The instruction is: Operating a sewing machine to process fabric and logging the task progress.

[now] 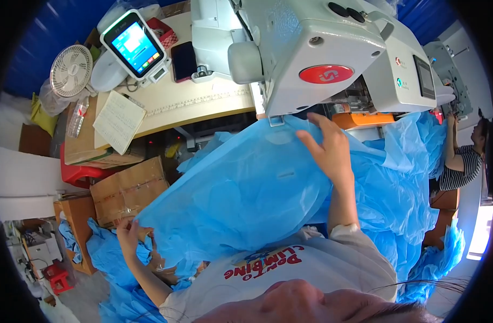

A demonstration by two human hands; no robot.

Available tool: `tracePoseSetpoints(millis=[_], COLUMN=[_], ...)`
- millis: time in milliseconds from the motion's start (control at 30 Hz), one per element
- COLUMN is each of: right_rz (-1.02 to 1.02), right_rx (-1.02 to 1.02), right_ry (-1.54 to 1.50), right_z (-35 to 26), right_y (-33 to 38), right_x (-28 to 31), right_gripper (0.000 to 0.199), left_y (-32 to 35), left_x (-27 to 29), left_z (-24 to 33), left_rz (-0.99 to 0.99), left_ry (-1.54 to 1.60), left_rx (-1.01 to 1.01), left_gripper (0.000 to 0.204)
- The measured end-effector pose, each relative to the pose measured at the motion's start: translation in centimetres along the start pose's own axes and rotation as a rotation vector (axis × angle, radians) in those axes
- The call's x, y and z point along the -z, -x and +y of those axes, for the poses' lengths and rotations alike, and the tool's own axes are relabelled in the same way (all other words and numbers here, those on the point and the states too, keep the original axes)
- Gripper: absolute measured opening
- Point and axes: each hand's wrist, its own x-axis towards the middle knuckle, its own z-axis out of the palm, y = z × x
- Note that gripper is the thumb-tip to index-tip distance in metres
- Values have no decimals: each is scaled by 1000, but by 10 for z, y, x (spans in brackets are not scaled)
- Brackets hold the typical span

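A thin, translucent blue sheet (230,199) stretches across my lap and up to the head of a white sewing machine (311,59). At the far left, the fingers of my left hand (129,236) are closed on a corner of this sheet and hold it out taut. Its far edge lies at a small metal clamp foot (277,121) under the machine head. Just right of that foot, my right hand (331,152) is open, thumb and fingers apart, near the sheet's surface. Its fingertips come close under the machine head.
A table (203,101) with a ruler strip carries a lit control screen (133,44), a phone (184,62), a notebook (119,119) and a fan (71,70). More blue sheeting (386,199) heaps on the right. Cardboard boxes (129,191) stand left. A co-worker (464,161) is far right.
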Motion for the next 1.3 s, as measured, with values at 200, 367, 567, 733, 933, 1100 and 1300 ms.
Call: tracePoseSetpoints(millis=[200, 367, 567, 733, 933, 1100, 1300], right_rz=[91, -50, -38, 401, 234, 400, 444], right_rx=[-27, -264, -462, -207, -130, -137, -74], right_ry=[110, -90, -812, -117, 173, 525, 534], right_z=[-32, -6, 69, 45, 57, 97, 99], right_y=[-3, 2, 50, 13, -9, -15, -29], right_x=[-28, -10, 51, 29, 25, 49, 19], right_gripper=[46, 35, 21, 17, 22, 23, 25], left_y=[-34, -90, -98, -98, -85, -77, -91], left_x=[-5, -43, -42, -65, -84, -112, -116], left_z=[5, 7, 55, 120, 129, 196, 119], left_rz=[247, 188, -282, -257, 488, 166, 198], left_ry=[511, 693, 738, 757, -362, 40, 198], left_rx=[77, 86, 122, 25, -592, -427, -541], left_gripper=[13, 14, 14, 15, 27, 34, 9])
